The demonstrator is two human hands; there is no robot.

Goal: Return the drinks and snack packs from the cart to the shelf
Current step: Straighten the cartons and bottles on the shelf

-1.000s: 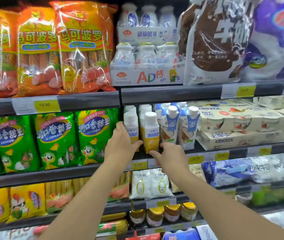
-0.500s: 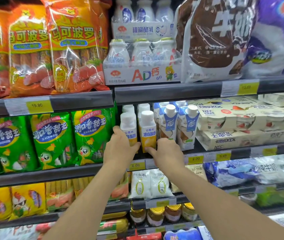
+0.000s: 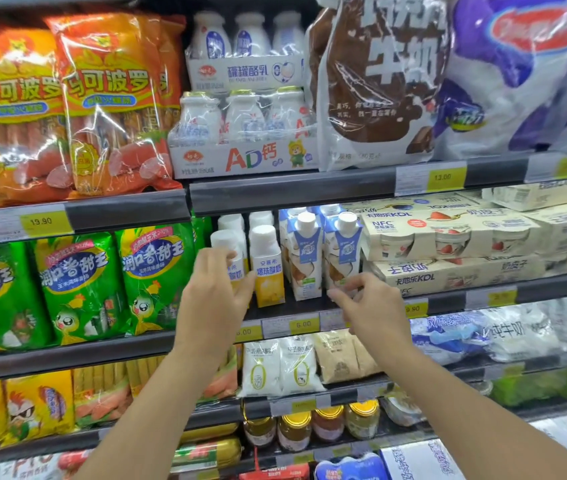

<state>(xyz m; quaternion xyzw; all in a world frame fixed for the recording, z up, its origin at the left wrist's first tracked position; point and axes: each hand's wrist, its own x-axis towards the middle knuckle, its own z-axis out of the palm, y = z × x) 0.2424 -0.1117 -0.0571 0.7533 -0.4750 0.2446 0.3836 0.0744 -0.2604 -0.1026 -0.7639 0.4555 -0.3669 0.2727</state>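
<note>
On the middle shelf (image 3: pixel 448 299) stand two white-and-yellow yogurt bottles side by side. My left hand (image 3: pixel 212 296) wraps around the left bottle (image 3: pixel 223 239), fingers over its front and thumb in the gap beside the right bottle (image 3: pixel 268 271). My right hand (image 3: pixel 373 306) hovers at the shelf edge below the blue-and-white cartons (image 3: pixel 342 249), fingers loosely spread and holding nothing. More white bottles stand behind the front pair. The cart is out of view.
Green corn-sausage packs (image 3: pixel 152 278) crowd the left of the bottles. Cream yogurt multipacks (image 3: pixel 448 237) are stacked to the right. Orange sausage bags (image 3: pixel 108 105), bottle packs (image 3: pixel 247 133) and milk bags (image 3: pixel 375 81) fill the shelf above. Pouches and jars (image 3: pixel 295 431) sit below.
My right hand has let go of the right yogurt bottle and drifted right, in front of the blue cartons. My left hand stays on the left bottle.
</note>
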